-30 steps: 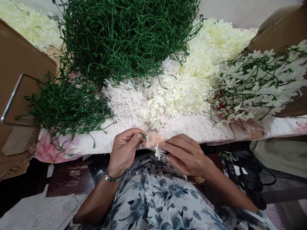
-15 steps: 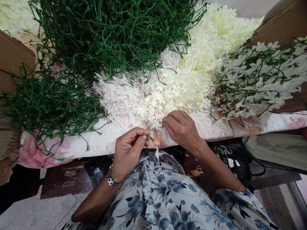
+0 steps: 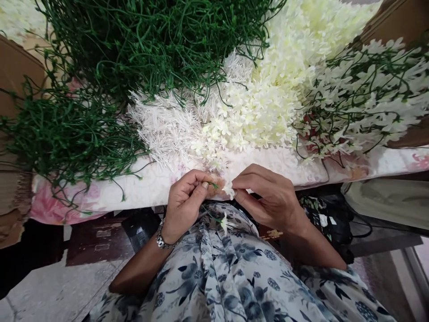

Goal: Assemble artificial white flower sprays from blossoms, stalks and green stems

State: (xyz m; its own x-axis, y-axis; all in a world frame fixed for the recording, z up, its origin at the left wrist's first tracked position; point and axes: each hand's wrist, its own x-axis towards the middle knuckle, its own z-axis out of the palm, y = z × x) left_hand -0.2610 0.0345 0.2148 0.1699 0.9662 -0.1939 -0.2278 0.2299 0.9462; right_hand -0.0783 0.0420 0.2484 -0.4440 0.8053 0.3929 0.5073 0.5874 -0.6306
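Note:
My left hand (image 3: 187, 197) pinches a thin green plastic stem (image 3: 213, 184), whose small tip sticks out past the thumb. Below that hand hangs a white artificial flower (image 3: 225, 223) on a green branch that leads back to the fingers. A white blossom (image 3: 229, 190) is pinched between the thumb and forefinger of my right hand (image 3: 268, 192). The blossom is a short way right of the green tip, apart from it. Just beyond both hands lies a heap of loose cream-white blossoms (image 3: 254, 116).
Piles of green stems (image 3: 73, 134) lie at the left and a taller green mass (image 3: 161, 44) behind. White thin pieces (image 3: 167, 127) are heaped in the middle. Finished-looking flower sprays (image 3: 368, 98) lie at the right. Cardboard boxes (image 3: 20, 71) stand at the sides, on a flowered cloth (image 3: 100, 197).
My right hand has come back from the edge of the blossom heap with a white blossom in its fingers, towards my left hand. My left hand keeps its pinch on the stem.

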